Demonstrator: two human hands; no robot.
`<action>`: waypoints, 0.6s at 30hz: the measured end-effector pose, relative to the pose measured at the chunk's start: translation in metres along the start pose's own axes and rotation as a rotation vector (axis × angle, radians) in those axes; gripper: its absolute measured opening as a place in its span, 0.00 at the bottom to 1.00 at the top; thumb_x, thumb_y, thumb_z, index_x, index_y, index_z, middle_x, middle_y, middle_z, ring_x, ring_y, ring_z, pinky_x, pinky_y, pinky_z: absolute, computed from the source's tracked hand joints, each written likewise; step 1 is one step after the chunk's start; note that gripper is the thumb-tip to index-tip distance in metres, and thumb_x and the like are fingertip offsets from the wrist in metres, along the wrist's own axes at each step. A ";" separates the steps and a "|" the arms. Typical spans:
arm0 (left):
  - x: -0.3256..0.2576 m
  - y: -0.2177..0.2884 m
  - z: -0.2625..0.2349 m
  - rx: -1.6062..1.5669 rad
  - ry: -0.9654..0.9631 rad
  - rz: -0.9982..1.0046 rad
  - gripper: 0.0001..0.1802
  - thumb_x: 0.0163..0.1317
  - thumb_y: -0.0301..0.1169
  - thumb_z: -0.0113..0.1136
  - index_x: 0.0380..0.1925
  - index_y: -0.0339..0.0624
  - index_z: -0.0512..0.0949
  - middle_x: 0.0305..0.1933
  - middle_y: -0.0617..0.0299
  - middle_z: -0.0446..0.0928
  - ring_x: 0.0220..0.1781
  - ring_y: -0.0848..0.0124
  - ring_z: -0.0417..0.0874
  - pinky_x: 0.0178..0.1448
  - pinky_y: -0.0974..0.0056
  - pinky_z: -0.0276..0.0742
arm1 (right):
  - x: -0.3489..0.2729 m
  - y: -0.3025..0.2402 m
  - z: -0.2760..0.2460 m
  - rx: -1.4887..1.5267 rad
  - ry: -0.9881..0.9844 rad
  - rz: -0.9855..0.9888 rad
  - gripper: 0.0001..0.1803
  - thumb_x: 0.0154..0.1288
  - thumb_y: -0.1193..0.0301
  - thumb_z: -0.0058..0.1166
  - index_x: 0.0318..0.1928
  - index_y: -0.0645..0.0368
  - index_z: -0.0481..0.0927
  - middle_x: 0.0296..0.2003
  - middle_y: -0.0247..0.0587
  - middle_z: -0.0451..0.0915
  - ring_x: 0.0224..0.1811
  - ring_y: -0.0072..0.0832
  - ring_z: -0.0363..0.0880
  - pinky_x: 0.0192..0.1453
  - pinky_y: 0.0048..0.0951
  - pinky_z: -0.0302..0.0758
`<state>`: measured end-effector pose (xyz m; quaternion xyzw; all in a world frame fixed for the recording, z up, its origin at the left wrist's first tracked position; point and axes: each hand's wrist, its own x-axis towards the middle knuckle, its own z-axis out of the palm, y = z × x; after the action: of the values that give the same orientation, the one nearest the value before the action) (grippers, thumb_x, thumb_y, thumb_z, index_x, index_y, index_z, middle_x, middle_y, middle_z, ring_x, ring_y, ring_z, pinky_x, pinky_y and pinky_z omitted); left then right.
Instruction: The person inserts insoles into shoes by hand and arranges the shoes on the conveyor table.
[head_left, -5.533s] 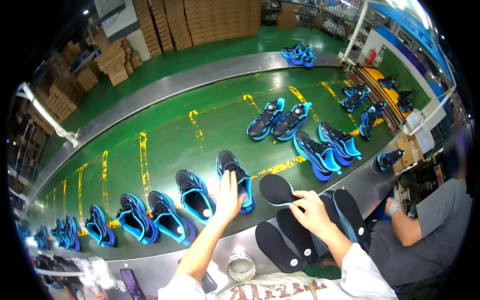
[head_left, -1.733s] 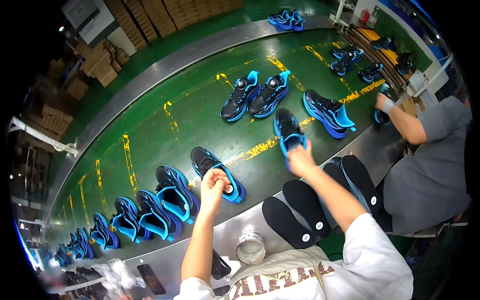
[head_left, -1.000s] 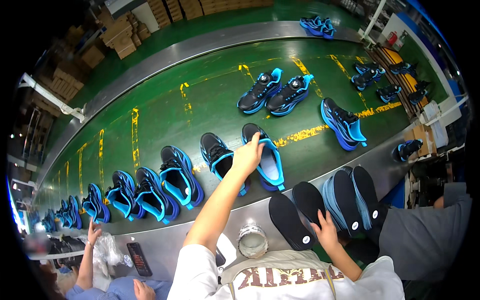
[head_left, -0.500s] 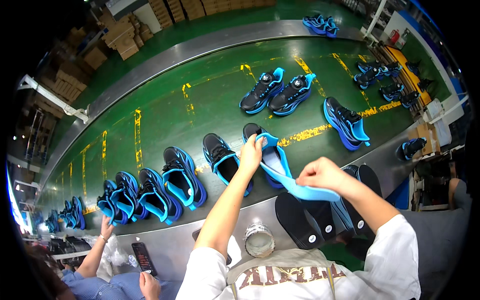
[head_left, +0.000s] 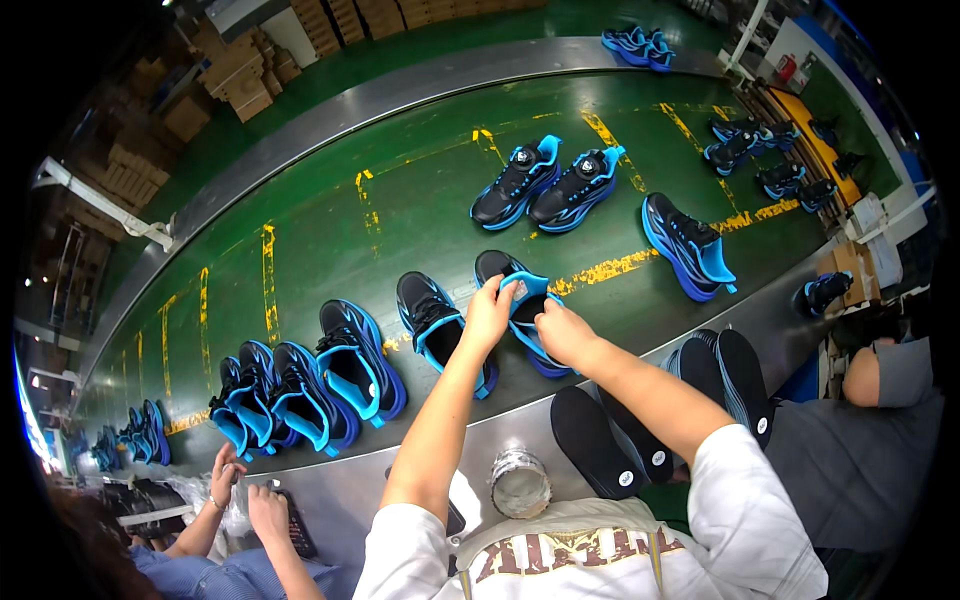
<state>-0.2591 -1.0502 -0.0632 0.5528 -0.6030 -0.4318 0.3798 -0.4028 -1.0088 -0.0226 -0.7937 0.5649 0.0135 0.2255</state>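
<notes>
The black-and-blue shoe (head_left: 530,340) is set on the green belt (head_left: 320,230) straight ahead of the person, its opening framed by both hands; its long axis is slanted, with the toe pointed away and leftward and the heel turned toward the near edge and rightward. The shoe is touched from both sides: the front is nearer to the left hand (head_left: 488,318), the heel to the right hand (head_left: 565,335). By the left grip the tongue (head_left: 528,288) is clamped between thumb and fingers. The right fingers are curled at the opening, their tips hidden, so whether anything is gripped there cannot be told. Six shoes are counted in the near row, the handled one included; to the right, one single shoe (head_left: 685,245) and two dial-fastened shoes (head_left: 575,190) are seen, while the distant groups are too small to be counted. On the metal worktop (head_left: 340,480), four insole stacks (head_left: 590,440), their layers uncountable, and one jar (head_left: 520,485) are found. Two co-worker's hands (head_left: 268,510) are visible at lower left.
</notes>
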 end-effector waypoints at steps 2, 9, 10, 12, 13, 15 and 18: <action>0.000 0.000 0.003 0.134 0.018 0.005 0.17 0.59 0.36 0.53 0.40 0.32 0.73 0.29 0.54 0.77 0.31 0.72 0.76 0.37 0.67 0.71 | -0.008 -0.001 0.006 -0.054 0.081 -0.013 0.09 0.52 0.75 0.46 0.33 0.66 0.77 0.42 0.56 0.69 0.42 0.45 0.74 0.44 0.38 0.73; -0.010 0.018 -0.001 0.270 0.071 -0.057 0.25 0.55 0.41 0.56 0.46 0.31 0.71 0.37 0.44 0.77 0.41 0.61 0.80 0.43 0.63 0.72 | -0.033 -0.023 -0.030 -0.196 -0.117 0.196 0.19 0.49 0.61 0.54 0.36 0.65 0.77 0.37 0.53 0.73 0.41 0.43 0.74 0.45 0.38 0.74; -0.009 0.007 0.001 0.224 0.084 -0.068 0.25 0.56 0.41 0.56 0.46 0.31 0.71 0.36 0.45 0.77 0.40 0.63 0.80 0.42 0.64 0.72 | -0.030 -0.022 -0.029 -0.166 -0.141 0.149 0.17 0.50 0.63 0.53 0.35 0.66 0.77 0.36 0.52 0.74 0.40 0.43 0.75 0.44 0.38 0.74; -0.008 0.005 0.002 0.175 0.097 -0.082 0.25 0.56 0.40 0.56 0.47 0.30 0.70 0.36 0.47 0.78 0.39 0.65 0.80 0.41 0.65 0.72 | -0.025 -0.018 -0.023 -0.136 -0.169 0.104 0.15 0.50 0.66 0.52 0.34 0.66 0.78 0.34 0.52 0.75 0.40 0.43 0.76 0.44 0.37 0.75; -0.009 0.003 0.002 0.131 0.074 -0.092 0.24 0.57 0.39 0.56 0.46 0.30 0.71 0.34 0.51 0.78 0.36 0.69 0.78 0.39 0.67 0.72 | -0.025 -0.018 -0.018 -0.202 -0.162 0.034 0.13 0.51 0.68 0.51 0.33 0.66 0.78 0.34 0.52 0.75 0.40 0.42 0.76 0.43 0.36 0.75; -0.007 0.004 0.002 0.098 0.044 -0.098 0.23 0.57 0.38 0.55 0.45 0.30 0.71 0.32 0.55 0.78 0.34 0.72 0.77 0.37 0.69 0.71 | -0.024 -0.016 -0.011 -0.255 -0.147 -0.032 0.11 0.51 0.71 0.49 0.32 0.66 0.78 0.35 0.52 0.75 0.40 0.42 0.75 0.43 0.35 0.75; -0.006 -0.005 0.006 -0.048 0.010 -0.150 0.18 0.59 0.35 0.54 0.44 0.32 0.72 0.28 0.63 0.75 0.29 0.79 0.71 0.33 0.72 0.68 | -0.011 -0.007 0.009 -0.284 0.056 -0.167 0.10 0.51 0.74 0.46 0.31 0.65 0.78 0.34 0.50 0.74 0.38 0.39 0.75 0.39 0.33 0.76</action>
<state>-0.2623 -1.0438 -0.0700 0.5892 -0.5477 -0.4706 0.3626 -0.3985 -0.9937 -0.0257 -0.8619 0.4952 0.0525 0.0955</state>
